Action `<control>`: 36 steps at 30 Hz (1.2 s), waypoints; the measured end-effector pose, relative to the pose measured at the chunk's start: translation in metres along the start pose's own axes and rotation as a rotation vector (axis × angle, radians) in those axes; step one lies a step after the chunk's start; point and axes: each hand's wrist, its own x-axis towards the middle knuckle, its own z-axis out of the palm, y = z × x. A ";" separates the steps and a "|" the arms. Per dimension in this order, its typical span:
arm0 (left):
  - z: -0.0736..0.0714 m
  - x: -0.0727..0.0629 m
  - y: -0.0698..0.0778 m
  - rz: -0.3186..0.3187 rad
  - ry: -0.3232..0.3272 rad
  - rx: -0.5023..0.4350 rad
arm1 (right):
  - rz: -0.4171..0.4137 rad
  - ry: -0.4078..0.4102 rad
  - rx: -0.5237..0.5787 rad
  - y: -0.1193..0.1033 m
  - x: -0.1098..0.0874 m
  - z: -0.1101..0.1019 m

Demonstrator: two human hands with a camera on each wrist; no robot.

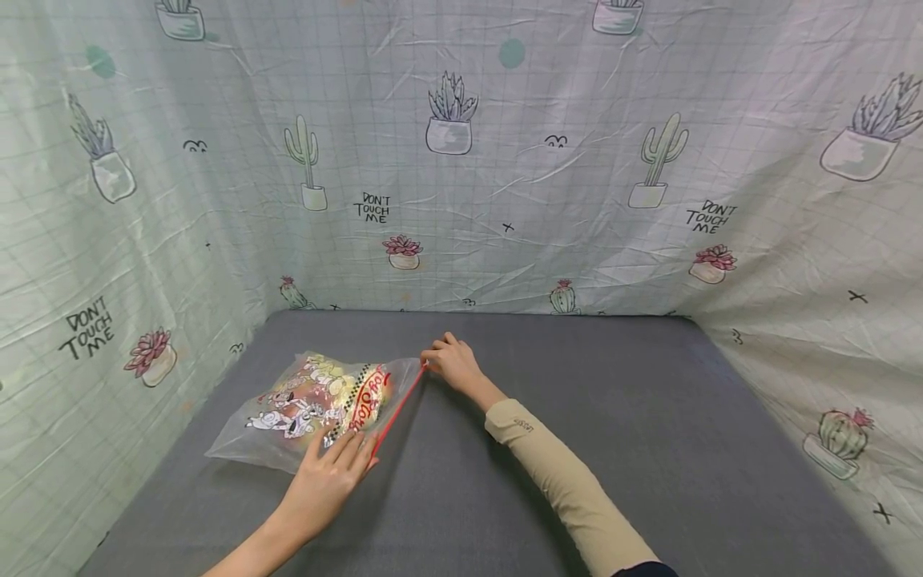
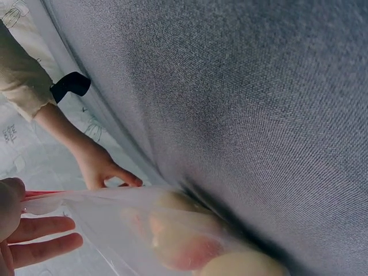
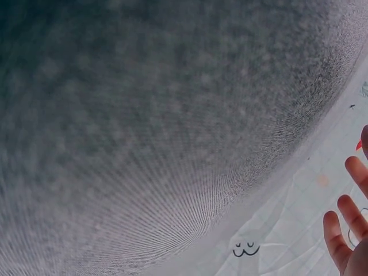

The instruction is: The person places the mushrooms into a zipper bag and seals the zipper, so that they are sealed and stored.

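Note:
A clear plastic zip bag (image 1: 317, 397) printed with cartoon figures and "Toy Story" lies at the left of the grey table. Along its right edge runs a red zip strip (image 1: 400, 405). My left hand (image 1: 328, 481) pinches the near end of this strip, its fingers over the printed face and the thumb at the edge. At the strip's far end, my right hand (image 1: 454, 365) grips the corner between thumb and fingers. Through the plastic, the left wrist view shows several round yellow-and-red fruits (image 2: 184, 241). The right wrist view catches only some fingertips (image 3: 339, 236).
Grey cloth covers the table (image 1: 613, 425). A pale curtain (image 1: 534, 200) with cactus drawings hangs behind it and along both sides. A black strap or mount (image 2: 72, 86) sits on my right sleeve.

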 end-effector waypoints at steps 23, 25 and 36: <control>0.011 -0.006 0.007 0.017 0.024 0.006 | -0.019 -0.030 -0.018 -0.005 -0.007 0.004; 0.011 -0.007 0.008 0.009 0.020 -0.003 | -0.038 -0.032 -0.024 -0.005 -0.008 0.003; 0.022 0.003 0.019 0.008 -0.061 -0.037 | -0.146 -0.056 0.032 -0.012 -0.011 -0.013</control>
